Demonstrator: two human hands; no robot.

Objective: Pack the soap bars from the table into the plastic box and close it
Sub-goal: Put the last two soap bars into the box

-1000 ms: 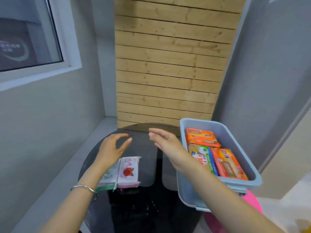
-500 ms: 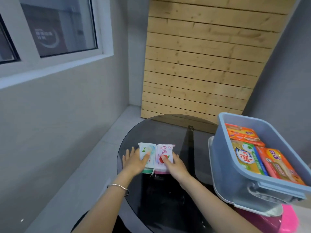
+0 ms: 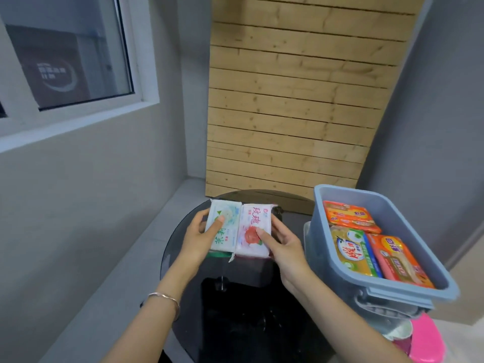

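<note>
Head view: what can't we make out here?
- Anything stacked beneath green soap and pink soap: count hidden by those two.
- Left hand: ends of the fingers hidden under green soap.
- Box lower layer: covered by packed bars.
- Pink object: cut off by the bottom edge.

Two wrapped soap bars are held side by side, long edges touching, above the dark round bench (image 3: 248,297): a green-and-white soap pack (image 3: 225,231) gripped by the left hand (image 3: 199,239) and a pink rose soap pack (image 3: 252,226) gripped by the right hand (image 3: 284,246), thumbs on top. A further wrapper edge shows beneath each. To the right sits the open blue-grey plastic box (image 3: 408,224), holding two orange soap packs (image 3: 349,216) and a yellow-green one (image 3: 353,251), lying flat.
</note>
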